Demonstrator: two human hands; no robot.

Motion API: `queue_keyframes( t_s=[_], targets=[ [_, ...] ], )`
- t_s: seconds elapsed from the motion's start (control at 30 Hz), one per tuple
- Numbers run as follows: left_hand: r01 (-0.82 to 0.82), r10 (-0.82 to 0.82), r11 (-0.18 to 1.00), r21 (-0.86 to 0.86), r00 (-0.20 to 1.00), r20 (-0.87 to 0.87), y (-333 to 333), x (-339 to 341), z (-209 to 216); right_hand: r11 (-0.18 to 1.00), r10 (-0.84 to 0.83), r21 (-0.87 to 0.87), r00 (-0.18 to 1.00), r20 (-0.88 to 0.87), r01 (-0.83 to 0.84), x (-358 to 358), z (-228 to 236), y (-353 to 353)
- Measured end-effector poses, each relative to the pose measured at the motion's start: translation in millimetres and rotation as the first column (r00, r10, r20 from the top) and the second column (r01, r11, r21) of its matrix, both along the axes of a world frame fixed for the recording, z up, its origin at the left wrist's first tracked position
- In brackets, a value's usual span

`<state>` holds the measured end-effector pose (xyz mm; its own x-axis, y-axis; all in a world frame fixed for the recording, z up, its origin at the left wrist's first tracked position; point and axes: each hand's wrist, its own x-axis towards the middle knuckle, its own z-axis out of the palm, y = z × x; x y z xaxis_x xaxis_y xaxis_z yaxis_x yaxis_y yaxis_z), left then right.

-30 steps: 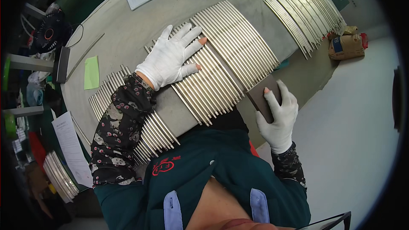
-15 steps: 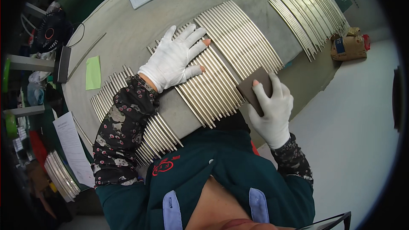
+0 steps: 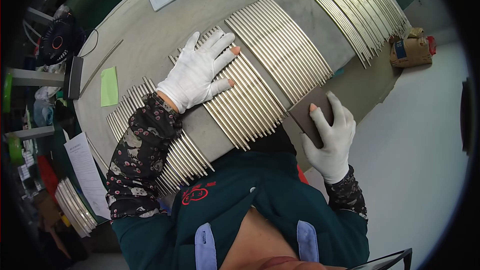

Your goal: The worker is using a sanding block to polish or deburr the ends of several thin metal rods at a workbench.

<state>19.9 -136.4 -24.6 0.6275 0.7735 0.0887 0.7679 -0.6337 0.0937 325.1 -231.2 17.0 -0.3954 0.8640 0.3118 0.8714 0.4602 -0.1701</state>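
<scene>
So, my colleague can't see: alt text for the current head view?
A person's white-gloved left hand lies spread on a row of metal rods; the right hand holds a dark block near their ends. Other rows lie on the grey table.

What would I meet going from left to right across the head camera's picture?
Black fan → green paper slip → gloved left hand spread on metal rods → gloved right hand holding a dark block → brown bag.

Rod rows point(image 3: 277, 45) flank a bare tabletop lane point(image 3: 317, 27)
</scene>
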Motion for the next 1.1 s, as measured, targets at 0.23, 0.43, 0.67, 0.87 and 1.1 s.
queue_keyframes(
  t_s=[0.23, 0.43, 0.67, 0.87, 1.1],
  targets=[
    [-0.007, 0.007, 1.0, 0.001, 1.0, 0.027, -1, 1, 0, 0.999, -0.018, 0.048, 0.999, 0.036, 0.016, -37, -10, 25],
    [-0.012, 0.012, 1.0, 0.005, 0.999, 0.035, -2, -2, -3, 1.0, 0.024, -0.011, 0.999, 0.039, -0.024, -27, -9, 24],
    [-0.008, 0.009, 1.0, 0.025, 0.999, -0.033, 8, 10, -2, 0.992, -0.128, -0.02, 0.99, -0.059, 0.127, 23, -10, -14],
    [0.02, -0.017, 0.996, 0.092, 0.999, -0.037, 24, 25, -6, 0.99, -0.14, -0.036, 0.988, -0.068, 0.137, 23, -11, -9],
    [0.01, -0.008, 0.997, 0.08, 0.999, -0.034, 22, 25, -6, 0.993, -0.117, -0.023, 0.988, -0.102, 0.115, 20, -14, -6]
  ],
)
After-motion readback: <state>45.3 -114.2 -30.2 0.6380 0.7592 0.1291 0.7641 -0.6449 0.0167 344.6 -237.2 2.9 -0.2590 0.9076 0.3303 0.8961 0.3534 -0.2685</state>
